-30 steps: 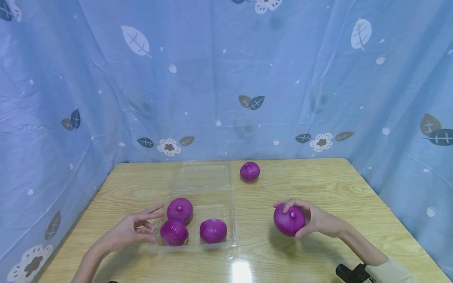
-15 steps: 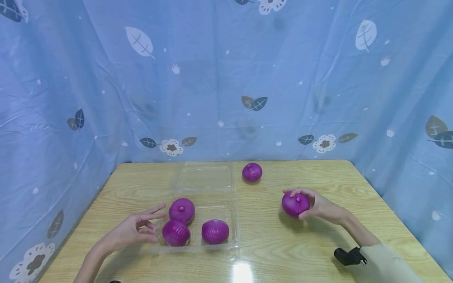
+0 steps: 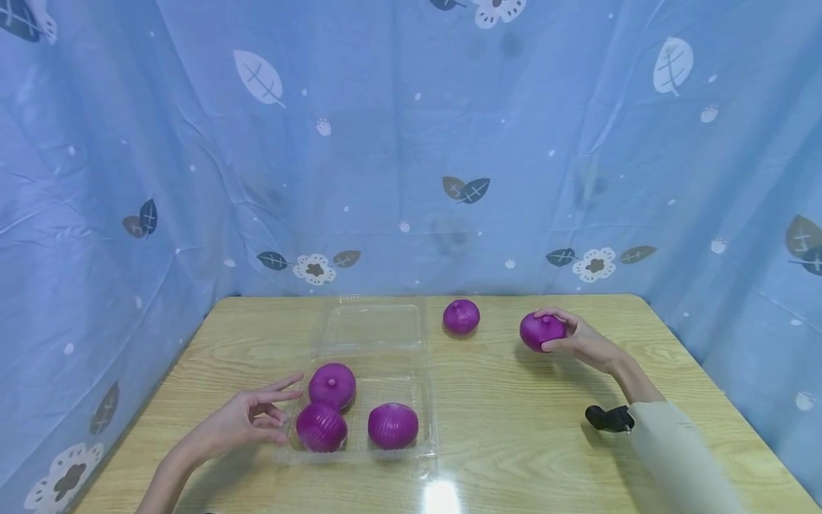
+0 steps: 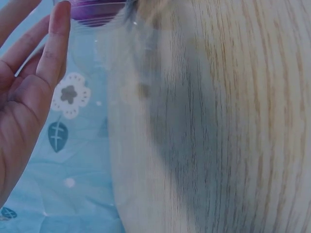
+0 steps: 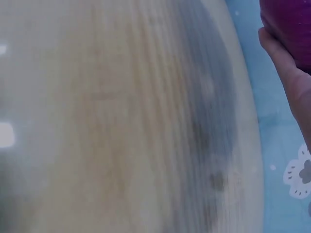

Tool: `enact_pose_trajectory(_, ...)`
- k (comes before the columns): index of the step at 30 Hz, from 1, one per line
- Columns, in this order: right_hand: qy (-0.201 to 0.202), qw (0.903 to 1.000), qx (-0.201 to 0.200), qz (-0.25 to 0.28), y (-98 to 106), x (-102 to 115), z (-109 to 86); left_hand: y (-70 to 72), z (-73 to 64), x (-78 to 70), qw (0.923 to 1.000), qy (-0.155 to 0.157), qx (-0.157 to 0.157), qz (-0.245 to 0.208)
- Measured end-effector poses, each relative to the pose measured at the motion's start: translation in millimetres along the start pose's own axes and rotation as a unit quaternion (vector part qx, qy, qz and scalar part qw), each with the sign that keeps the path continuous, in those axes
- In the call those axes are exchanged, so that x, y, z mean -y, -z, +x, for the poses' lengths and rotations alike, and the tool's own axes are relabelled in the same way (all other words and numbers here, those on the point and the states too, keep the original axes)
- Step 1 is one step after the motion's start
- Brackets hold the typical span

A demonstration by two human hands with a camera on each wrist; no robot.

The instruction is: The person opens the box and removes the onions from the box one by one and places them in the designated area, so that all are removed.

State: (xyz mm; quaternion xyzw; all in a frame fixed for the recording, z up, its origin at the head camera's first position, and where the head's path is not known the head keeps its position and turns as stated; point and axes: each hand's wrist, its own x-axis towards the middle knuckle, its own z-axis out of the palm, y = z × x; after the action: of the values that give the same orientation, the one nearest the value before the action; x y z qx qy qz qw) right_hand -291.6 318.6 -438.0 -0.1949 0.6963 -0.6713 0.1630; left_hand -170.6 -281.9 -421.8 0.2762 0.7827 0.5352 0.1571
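Observation:
My right hand (image 3: 578, 340) grips a purple onion (image 3: 539, 331) over the back right of the table; the right wrist view catches the same onion (image 5: 291, 29) at its top right corner. At the left side of a clear plastic clamshell box (image 3: 359, 454), my left hand (image 3: 247, 417) holds nothing, its fingers loosely bent and the fingertips right at the box's wall. Inside the box lie three onions: one at the back left (image 3: 332, 386), one at the front left (image 3: 321, 428) and one at the front right (image 3: 393, 426). The lid (image 3: 372, 325) lies folded back behind.
Another purple onion (image 3: 461, 317) sits near the table's back edge, right of the lid. The wooden table (image 3: 501, 442) is bordered by a blue patterned curtain (image 3: 398, 143) behind and on both sides. A black device (image 3: 610, 419) is on the right wrist.
My right hand has carried the onion away from me and slightly right, toward the back of the table. The left hand stays beside the box.

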Motion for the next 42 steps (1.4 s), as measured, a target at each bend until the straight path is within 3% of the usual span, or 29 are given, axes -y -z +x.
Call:
enact_pose_trajectory(6,-0.003,0.9955,-0.05,-0.08,4,-4,29.3,0.5,0.5,0.1,0.9999,0.008,-0.005,0.005)
enact_pose_trajectory(11,-0.009,0.9916,-0.072,-0.107,3,-14,46.3,0.9,0.4,0.5,0.9999,0.01,-0.002,0.001)
enact_pose_trajectory(18,-0.023,0.9891,-0.081,-0.121,1,-22,45.7,0.2,1.3,2.7,1.0,0.005,-0.002,0.002)
enact_pose_trajectory(24,-0.031,0.9912,-0.08,-0.101,-2,-22,51.1,1.2,-1.9,3.4,1.0,-0.004,-0.001,-0.004)
enact_pose_trajectory(28,-0.027,0.9889,-0.083,-0.12,0,-22,54.8,1.6,-2.6,2.9,1.0,-0.003,-0.002,-0.005)
enact_pose_trajectory(34,-0.015,0.9876,-0.064,-0.143,4,-23,60.6,1.5,-2.6,1.1,1.0,0.003,-0.004,0.0)
enact_pose_trajectory(42,-0.033,0.9912,-0.052,-0.118,8,-23,63.6,0.4,-2.9,-0.8,1.0,0.006,-0.006,0.003)
